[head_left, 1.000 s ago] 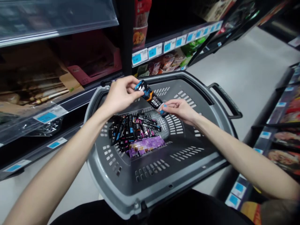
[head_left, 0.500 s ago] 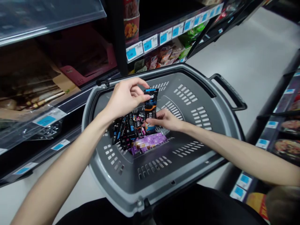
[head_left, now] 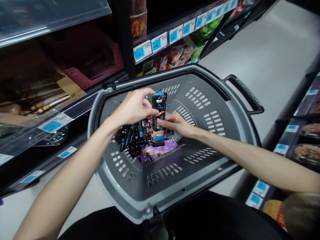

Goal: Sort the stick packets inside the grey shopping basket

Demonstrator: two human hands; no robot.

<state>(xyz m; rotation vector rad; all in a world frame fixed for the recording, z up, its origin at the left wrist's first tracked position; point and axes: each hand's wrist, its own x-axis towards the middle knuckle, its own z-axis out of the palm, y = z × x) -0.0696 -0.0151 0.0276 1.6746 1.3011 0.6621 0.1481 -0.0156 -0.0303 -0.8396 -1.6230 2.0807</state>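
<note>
A black sachet (head_left: 159,110) with blue and orange print stands upright over a grey shopping basket (head_left: 210,166). My left hand (head_left: 133,108) pinches its left side near the top. My right hand (head_left: 176,125) pinches its middle from the right. Below them, in the basket's bottom, lie several similar black sachets (head_left: 136,136) and a purple packet (head_left: 160,150).
Store shelves with blue price tags (head_left: 160,41) and snack packets stand behind the basket. A lower shelf with a cardboard box (head_left: 40,86) is at the left. Another shelf edge (head_left: 287,140) runs along the right. Pale floor (head_left: 270,53) lies beyond.
The sachet has turned from a slant held high to upright and lower over the pile. Both hands have kept hold of it; my right hand slid from its bottom end up to its middle.
</note>
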